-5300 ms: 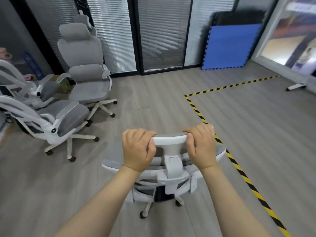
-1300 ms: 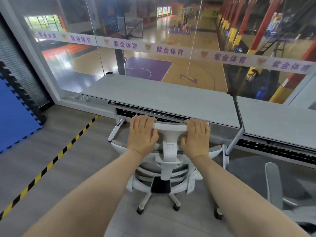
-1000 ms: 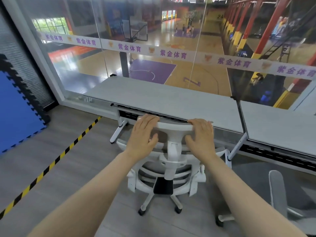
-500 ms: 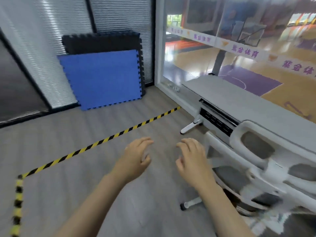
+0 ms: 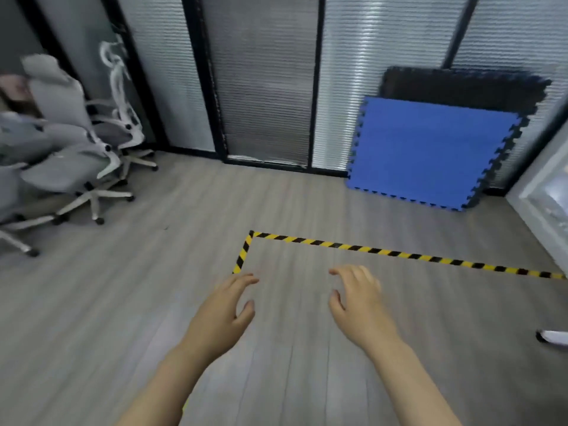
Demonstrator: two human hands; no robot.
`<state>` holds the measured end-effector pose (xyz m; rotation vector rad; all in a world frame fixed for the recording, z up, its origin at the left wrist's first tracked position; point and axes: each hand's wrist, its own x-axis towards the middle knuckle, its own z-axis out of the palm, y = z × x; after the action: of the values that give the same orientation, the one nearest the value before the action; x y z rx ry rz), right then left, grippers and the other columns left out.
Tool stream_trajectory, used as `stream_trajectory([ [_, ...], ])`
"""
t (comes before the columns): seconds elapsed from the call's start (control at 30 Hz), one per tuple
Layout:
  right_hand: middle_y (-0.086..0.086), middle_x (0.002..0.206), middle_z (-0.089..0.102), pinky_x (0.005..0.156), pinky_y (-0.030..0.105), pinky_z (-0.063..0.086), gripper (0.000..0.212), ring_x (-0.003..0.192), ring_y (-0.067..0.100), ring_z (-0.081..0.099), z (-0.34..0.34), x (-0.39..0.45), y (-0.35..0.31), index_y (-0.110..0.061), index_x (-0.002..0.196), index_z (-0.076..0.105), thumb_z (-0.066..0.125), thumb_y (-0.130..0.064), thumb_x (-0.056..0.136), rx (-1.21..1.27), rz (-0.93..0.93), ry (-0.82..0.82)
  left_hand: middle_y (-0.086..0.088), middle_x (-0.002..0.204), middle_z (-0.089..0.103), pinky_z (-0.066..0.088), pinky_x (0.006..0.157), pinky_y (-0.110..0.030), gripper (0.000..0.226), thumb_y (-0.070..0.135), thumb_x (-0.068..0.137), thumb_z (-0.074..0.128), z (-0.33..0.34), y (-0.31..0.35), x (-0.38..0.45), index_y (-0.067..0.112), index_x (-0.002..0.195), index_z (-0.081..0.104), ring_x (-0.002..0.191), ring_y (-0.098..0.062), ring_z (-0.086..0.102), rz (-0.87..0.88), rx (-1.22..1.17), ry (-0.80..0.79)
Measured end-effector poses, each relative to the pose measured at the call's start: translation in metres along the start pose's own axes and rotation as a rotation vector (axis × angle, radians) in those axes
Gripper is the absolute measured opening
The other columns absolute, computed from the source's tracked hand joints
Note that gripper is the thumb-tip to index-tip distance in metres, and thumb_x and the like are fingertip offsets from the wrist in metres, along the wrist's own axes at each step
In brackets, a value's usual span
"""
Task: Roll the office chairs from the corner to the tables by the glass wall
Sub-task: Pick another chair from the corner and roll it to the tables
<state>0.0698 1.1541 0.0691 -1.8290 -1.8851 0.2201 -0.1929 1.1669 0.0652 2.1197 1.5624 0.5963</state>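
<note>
Both hands are held out in front of the person, above the grey floor (image 5: 123,302), and they hold nothing. The left hand (image 5: 221,312) has its palm down with the fingers loosely stretched forward and the thumb set a little apart. The right hand (image 5: 358,299) is also palm down, with the fingers relaxed and a little bent at the tips. The two hands are apart from each other and touch nothing.

The office chairs (image 5: 73,155) stand together in the far left corner of the floor, well apart from the hands. They are grey with white frames and white star bases on wheels, and they are packed close, some touching each other. How many there are I cannot tell, because the picture is blurred there and the left edge cuts them.

A yellow and black tape line (image 5: 368,250) lies on the floor just beyond the hands; it makes a corner near the left hand and runs to the right edge. A blue foam mat (image 5: 430,152) leans against the far wall on the right, with a black mat (image 5: 461,84) behind it. The far wall has blinds (image 5: 264,87) between dark frames. At the right edge of the floor a small white thing with a dark tip (image 5: 553,337) is visible; what it is I cannot tell.
</note>
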Motion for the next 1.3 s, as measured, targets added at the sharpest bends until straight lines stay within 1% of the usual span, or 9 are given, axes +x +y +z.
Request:
stream_trajectory([
  [0.1, -0.003, 0.125, 0.055, 0.101, 0.028, 0.033, 0.036, 0.124, 0.017, 0.043, 0.056, 0.036, -0.066, -0.018, 0.126, 0.055, 0.053, -0.018, 0.09, 0.102, -0.042, -0.16, 0.028, 0.14, 0.035, 0.033, 0.096, -0.015, 0.037, 0.032, 0.099, 0.046, -0.053, -0.068, -0.033, 0.036, 0.136, 0.045, 0.122, 0.001, 0.045, -0.16, 0.017, 0.094],
  [0.2, -0.005, 0.13, 0.052, 0.107, 0.033, 0.034, 0.037, 0.128, 0.017, 0.04, 0.105, 0.063, -0.13, -0.02, 0.129, 0.052, 0.052, -0.019, 0.091, 0.153, -0.141, -0.286, 0.02, 0.144, 0.039, 0.029, 0.102, -0.018, 0.038, 0.028, 0.098, 0.05, -0.097, -0.132, -0.076, 0.033, 0.135, 0.047, 0.133, -0.004, 0.037, -0.368, 0.01, 0.228],
  [0.43, -0.012, 0.124, 0.049, 0.096, 0.025, 0.035, 0.035, 0.123, 0.011, 0.04, 0.2, 0.115, -0.275, -0.023, 0.127, 0.051, 0.051, -0.02, 0.092, 0.21, -0.407, -0.488, 0.018, 0.143, 0.041, 0.033, 0.097, -0.023, 0.038, 0.025, 0.097, 0.051, -0.169, -0.234, -0.156, 0.032, 0.134, 0.048, 0.128, -0.013, 0.046, -0.729, -0.035, 0.473],
  [0.73, -0.01, 0.127, 0.046, 0.103, 0.031, 0.037, 0.037, 0.129, 0.011, 0.034, 0.34, 0.214, -0.463, -0.025, 0.131, 0.047, 0.05, -0.023, 0.095, 0.212, -0.68, -0.692, 0.011, 0.141, 0.048, 0.037, 0.091, -0.028, 0.038, 0.017, 0.094, 0.057, -0.266, -0.387, -0.192, 0.028, 0.13, 0.053, 0.111, -0.029, 0.056, -1.062, -0.005, 0.746],
  [0.9, -0.001, 0.121, 0.057, 0.095, 0.026, 0.033, 0.034, 0.123, 0.019, 0.043, 0.402, 0.281, -0.584, -0.017, 0.123, 0.057, 0.058, -0.014, 0.089, 0.229, -0.791, -0.679, 0.018, 0.137, 0.046, 0.038, 0.09, -0.027, 0.037, 0.018, 0.095, 0.055, -0.334, -0.456, -0.203, 0.032, 0.129, 0.052, 0.112, -0.008, 0.051, -1.116, 0.021, 0.906],
  [1.0, -0.004, 0.116, 0.057, 0.092, 0.023, 0.03, 0.032, 0.121, 0.019, 0.043, 0.434, 0.304, -0.65, -0.015, 0.121, 0.058, 0.058, -0.01, 0.088, 0.238, -0.816, -0.686, 0.023, 0.134, 0.044, 0.034, 0.083, -0.015, 0.036, 0.019, 0.096, 0.054, -0.359, -0.489, -0.216, 0.035, 0.128, 0.051, 0.106, 0.006, 0.042, -1.171, 0.028, 0.973],
  [1.07, -0.005, 0.115, 0.057, 0.092, 0.024, 0.03, 0.032, 0.12, 0.018, 0.043, 0.458, 0.31, -0.693, -0.016, 0.119, 0.058, 0.059, -0.01, 0.088, 0.264, -0.852, -0.7, 0.025, 0.133, 0.043, 0.033, 0.082, -0.008, 0.036, 0.019, 0.096, 0.054, -0.371, -0.516, -0.225, 0.039, 0.125, 0.049, 0.111, 0.004, 0.043, -1.201, 0.008, 0.994],
  [1.2, -0.012, 0.111, 0.05, 0.091, 0.02, 0.028, 0.032, 0.123, 0.014, 0.041, 0.515, 0.308, -0.773, -0.017, 0.12, 0.058, 0.058, -0.01, 0.089, 0.276, -0.913, -0.763, 0.021, 0.135, 0.043, 0.035, 0.092, -0.023, 0.036, 0.018, 0.096, 0.055, -0.401, -0.586, -0.24, 0.03, 0.13, 0.052, 0.119, -0.016, 0.052, -1.269, 0.008, 0.996],
  [1.3, -0.012, 0.11, 0.05, 0.095, 0.022, 0.03, 0.031, 0.122, 0.016, 0.043, 0.561, 0.307, -0.84, -0.017, 0.118, 0.058, 0.059, -0.011, 0.088, 0.285, -0.962, -0.781, 0.019, 0.134, 0.044, 0.035, 0.098, -0.024, 0.036, 0.016, 0.095, 0.056, -0.439, -0.649, -0.251, 0.026, 0.13, 0.053, 0.125, -0.012, 0.047, -1.274, 0.025, 1.016],
])
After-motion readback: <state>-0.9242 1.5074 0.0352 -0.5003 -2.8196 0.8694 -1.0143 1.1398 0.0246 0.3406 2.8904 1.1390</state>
